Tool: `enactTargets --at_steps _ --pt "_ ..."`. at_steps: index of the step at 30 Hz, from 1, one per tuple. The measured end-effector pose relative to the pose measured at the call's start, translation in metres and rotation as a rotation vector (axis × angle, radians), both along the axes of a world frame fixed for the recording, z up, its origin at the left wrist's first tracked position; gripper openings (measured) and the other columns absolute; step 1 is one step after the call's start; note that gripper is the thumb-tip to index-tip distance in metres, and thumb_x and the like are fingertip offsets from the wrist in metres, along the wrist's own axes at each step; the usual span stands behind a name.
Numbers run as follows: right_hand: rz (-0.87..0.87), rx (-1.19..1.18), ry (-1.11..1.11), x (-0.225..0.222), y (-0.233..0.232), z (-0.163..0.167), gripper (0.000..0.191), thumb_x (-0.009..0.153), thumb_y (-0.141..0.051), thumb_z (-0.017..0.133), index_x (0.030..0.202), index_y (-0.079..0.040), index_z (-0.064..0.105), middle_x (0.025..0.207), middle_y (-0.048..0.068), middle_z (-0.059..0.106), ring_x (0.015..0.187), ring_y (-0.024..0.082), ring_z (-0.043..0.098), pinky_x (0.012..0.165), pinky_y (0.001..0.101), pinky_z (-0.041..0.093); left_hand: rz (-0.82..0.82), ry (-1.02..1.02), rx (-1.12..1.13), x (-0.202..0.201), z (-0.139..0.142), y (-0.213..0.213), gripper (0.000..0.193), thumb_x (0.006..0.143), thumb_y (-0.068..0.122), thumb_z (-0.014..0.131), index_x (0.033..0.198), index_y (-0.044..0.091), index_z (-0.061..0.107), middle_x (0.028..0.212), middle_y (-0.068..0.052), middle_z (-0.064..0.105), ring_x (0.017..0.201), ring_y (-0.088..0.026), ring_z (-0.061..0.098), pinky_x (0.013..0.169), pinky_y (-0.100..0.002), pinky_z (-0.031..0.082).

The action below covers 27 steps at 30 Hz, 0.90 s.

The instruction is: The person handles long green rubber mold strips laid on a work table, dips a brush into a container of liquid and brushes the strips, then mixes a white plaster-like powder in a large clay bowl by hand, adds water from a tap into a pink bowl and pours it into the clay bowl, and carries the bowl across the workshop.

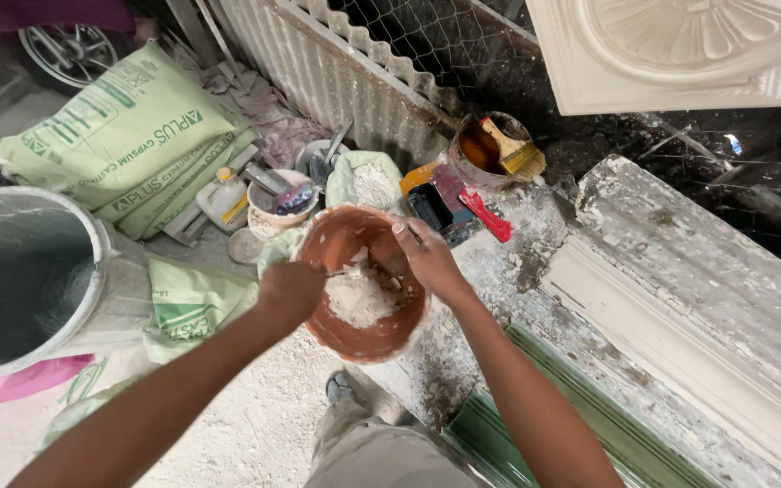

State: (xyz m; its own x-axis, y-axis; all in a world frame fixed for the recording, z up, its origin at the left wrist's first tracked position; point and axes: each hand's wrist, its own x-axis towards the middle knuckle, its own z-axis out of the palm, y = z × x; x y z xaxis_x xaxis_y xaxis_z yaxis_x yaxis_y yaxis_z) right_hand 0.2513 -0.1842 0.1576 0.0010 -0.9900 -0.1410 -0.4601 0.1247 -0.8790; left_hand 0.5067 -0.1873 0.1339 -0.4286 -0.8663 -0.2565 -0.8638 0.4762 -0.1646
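While our left hand (289, 291) grips the terracotta bowl's (381, 339) rim, right hand (427, 258), closed on a barely visible tool, should scrape the white powder (354, 303) gently.

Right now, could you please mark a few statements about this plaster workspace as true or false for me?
1. Both hands reach into the terracotta bowl. True: left hand and right hand are inside its rim.
2. The bowl holds white powder. True.
3. The paintbrush lies on the floor. False: it rests in a round tin.
4. The large grey bucket stands at the person's right. False: it is at the left.
5. The green sacks are stacked. True.
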Motion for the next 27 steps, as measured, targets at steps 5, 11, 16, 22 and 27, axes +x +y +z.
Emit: enactTargets --at_steps 5,11,16,22,27 --pt "0.027 -0.044 -0.061 0.002 0.006 -0.001 0.058 0.1 -0.055 0.049 0.137 -0.012 0.063 0.135 0.014 0.068 0.128 0.028 0.063 0.109 0.0379 0.044 -0.096 0.137 -0.315 -0.006 -0.007 -0.002 0.052 0.093 0.018 0.054 0.146 0.016 0.05 0.102 -0.013 0.07 0.063 -0.022 0.072 0.049 -0.034 0.056" --pt "0.071 -0.092 -0.053 0.002 0.008 -0.002 0.06 0.101 -0.056 0.047 0.139 -0.014 0.063 0.14 0.014 0.064 0.132 0.028 0.057 0.111 0.0395 0.04 -0.046 0.163 -0.181 -0.017 -0.014 -0.002 0.049 0.102 0.037 0.049 0.146 0.015 0.048 0.101 -0.014 0.07 0.075 -0.027 0.074 0.055 -0.041 0.058" --pt "-0.04 0.155 -0.037 0.002 0.008 -0.004 0.055 0.106 -0.049 0.051 0.148 -0.014 0.051 0.151 0.015 0.046 0.139 0.03 0.043 0.112 0.0419 0.036 -0.136 0.397 -0.557 -0.034 -0.029 0.0 0.049 0.092 0.015 0.043 0.141 0.012 0.044 0.113 -0.015 0.069 0.098 -0.037 0.078 0.082 -0.052 0.061" --pt "0.001 -0.302 -0.034 0.015 0.022 -0.018 0.043 0.106 -0.033 0.049 0.136 -0.006 0.064 0.14 0.017 0.064 0.132 0.033 0.057 0.113 0.0406 0.041 0.127 0.358 0.083 -0.047 -0.033 -0.01 0.039 0.101 0.024 0.047 0.135 0.007 0.056 0.097 -0.016 0.075 0.082 -0.034 0.075 0.073 -0.052 0.058" --pt "-0.149 -0.316 -0.086 0.011 0.032 -0.024 0.049 0.107 -0.042 0.048 0.139 -0.008 0.062 0.138 0.019 0.065 0.13 0.034 0.06 0.113 0.0398 0.043 0.251 0.37 0.689 -0.047 -0.028 0.0 0.035 0.099 0.028 0.051 0.124 0.006 0.062 0.099 -0.021 0.073 0.087 -0.038 0.073 0.076 -0.053 0.056"
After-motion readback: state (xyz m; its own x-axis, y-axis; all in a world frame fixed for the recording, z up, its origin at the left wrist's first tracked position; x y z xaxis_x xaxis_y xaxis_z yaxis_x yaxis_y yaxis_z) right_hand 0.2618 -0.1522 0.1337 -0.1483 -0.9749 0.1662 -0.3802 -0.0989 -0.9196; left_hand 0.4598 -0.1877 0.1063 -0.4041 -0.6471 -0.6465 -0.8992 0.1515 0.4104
